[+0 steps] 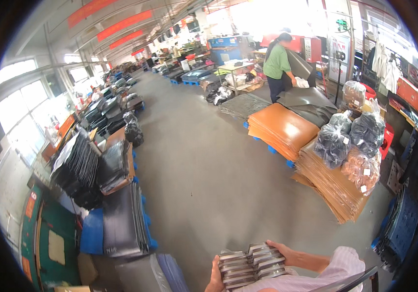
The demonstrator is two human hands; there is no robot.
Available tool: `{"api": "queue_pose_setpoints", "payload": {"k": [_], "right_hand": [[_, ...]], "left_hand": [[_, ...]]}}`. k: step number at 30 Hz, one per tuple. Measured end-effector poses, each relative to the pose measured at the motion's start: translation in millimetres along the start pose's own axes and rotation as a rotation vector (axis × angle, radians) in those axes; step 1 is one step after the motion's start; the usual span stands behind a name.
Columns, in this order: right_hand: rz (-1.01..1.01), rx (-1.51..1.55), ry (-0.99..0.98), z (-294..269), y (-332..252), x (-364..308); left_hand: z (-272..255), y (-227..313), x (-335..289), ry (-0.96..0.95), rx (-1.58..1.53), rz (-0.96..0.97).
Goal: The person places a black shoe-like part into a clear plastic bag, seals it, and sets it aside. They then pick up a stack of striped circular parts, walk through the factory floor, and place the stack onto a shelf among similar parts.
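Note:
At the lower edge of the view I carry a stack of grey, shiny strip-like pieces (252,266), arranged in two side-by-side rows. What exactly the pieces are, I cannot make out. My left hand (215,277) is closed against the left end of the stack. My right hand (283,252) grips its far right side, with the thumb and fingers along the edge. The striped sleeve of my right arm reaches in from the lower right.
A grey floor aisle (184,146) runs ahead. Stacked orange sheets (282,124), brown sheets (330,180) and filled plastic bags (335,143) line the right. A co-worker in green (277,63) handles dark sheets. Black sheet stacks (121,219) and a green cabinet (55,238) stand left.

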State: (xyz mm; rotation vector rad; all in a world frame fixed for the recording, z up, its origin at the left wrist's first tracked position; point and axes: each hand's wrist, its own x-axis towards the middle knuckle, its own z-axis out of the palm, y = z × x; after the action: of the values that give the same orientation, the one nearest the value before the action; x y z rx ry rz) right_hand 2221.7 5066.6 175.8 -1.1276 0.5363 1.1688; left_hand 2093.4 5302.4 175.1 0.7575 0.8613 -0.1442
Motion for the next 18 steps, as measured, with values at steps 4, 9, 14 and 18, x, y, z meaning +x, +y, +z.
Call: {"api": "queue_pose_setpoints", "payload": {"k": [4,9,14,18], "right_hand": [[-0.048,0.080,-0.051,56,-68,48],[-0.133,0.204,0.037,127,-142,93],[-0.126,0.243,0.074,175,-213,176],[-0.125,0.237,0.059,213,-300,254]], "left_hand": [[-7,93,75,-0.066,0.067,0.024],[1,215,154,-0.277,0.091,-0.023],[-5,302,253,-0.304,0.129,-0.077],[1,378,333,-0.248,0.090,-0.104]]}}
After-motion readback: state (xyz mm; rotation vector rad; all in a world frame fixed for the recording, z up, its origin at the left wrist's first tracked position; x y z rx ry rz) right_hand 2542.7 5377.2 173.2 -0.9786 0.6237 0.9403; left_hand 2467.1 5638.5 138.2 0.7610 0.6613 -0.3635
